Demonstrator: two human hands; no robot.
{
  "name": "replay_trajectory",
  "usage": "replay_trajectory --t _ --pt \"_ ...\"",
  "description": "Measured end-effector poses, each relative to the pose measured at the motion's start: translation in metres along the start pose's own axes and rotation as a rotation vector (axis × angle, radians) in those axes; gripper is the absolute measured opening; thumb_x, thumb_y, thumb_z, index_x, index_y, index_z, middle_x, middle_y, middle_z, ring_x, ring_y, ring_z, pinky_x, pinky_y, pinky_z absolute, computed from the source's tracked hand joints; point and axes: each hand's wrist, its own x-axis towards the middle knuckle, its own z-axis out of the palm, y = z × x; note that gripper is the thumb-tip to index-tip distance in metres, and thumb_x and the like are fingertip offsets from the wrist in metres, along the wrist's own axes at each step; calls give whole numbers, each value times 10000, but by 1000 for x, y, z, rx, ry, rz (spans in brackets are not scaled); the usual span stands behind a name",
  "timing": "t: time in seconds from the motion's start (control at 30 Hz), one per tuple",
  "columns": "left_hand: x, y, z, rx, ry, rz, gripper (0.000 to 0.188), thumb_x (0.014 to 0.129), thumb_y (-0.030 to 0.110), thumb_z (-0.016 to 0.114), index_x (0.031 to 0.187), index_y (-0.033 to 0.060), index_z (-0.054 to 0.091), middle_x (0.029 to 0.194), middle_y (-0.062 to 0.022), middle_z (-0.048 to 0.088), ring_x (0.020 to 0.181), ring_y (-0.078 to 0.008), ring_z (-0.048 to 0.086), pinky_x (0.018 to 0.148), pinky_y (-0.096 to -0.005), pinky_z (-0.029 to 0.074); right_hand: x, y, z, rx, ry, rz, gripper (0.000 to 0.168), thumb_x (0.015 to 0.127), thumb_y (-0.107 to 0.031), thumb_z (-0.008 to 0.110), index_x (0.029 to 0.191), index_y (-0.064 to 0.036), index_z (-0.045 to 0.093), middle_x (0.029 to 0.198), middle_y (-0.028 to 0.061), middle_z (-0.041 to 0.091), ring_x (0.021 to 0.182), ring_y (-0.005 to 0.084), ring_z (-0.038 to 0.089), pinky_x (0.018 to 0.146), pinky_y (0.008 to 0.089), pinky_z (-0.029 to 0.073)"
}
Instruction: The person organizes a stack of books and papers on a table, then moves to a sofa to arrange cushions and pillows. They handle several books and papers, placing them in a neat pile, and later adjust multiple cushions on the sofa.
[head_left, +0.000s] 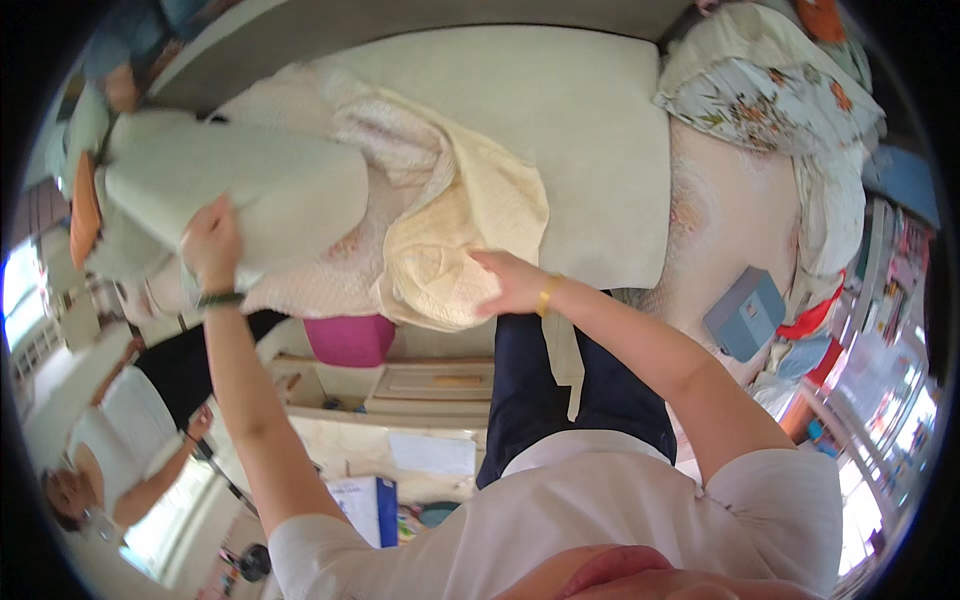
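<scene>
My left hand (214, 236), wearing a dark bracelet and a little blurred, is closed at the near edge of a pale green pad (292, 176). The pad's surface bends beside my fist. My right hand (517, 283), with a yellow band at the wrist, is at the near end of a crumpled pale yellow quilted cloth (457, 232). Its thumb and fingers curve about the fabric, and the fingertips are partly hidden. Behind the cloth a larger pale green pad (585, 142) lies flat on a patterned, quilted bed cover (720, 180).
A floral-printed cloth (772, 105) is heaped at the far right. A grey-blue box (746, 313) sits near the right side. Below the bed edge are a magenta box (349, 341) and a wooden drawer (435, 382). Another person (124, 420) stands at the left, holding a pole.
</scene>
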Motion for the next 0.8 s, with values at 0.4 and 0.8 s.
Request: replay_trajectory --t 0.4,0.8 --pt "-80 395 -111 -673 102 462 265 770 232 753 659 134 534 620 -35 500 582 -228 513 538 -338 400 -187 14 -120 436 773 -17 1089 660 -222 831 1510 -146 155 1542 100 174 1432 325 169 1107 485 301" --pt "-43 300 16 252 -451 79 685 773 569 626 1311 152 550 1423 -180 441 1246 -407 462 1040 -561 341 -239 59 -182 -429 796 471 799 538 -293 735 1302 -291 502 1453 62 348 1385 286 247 1022 717 191"
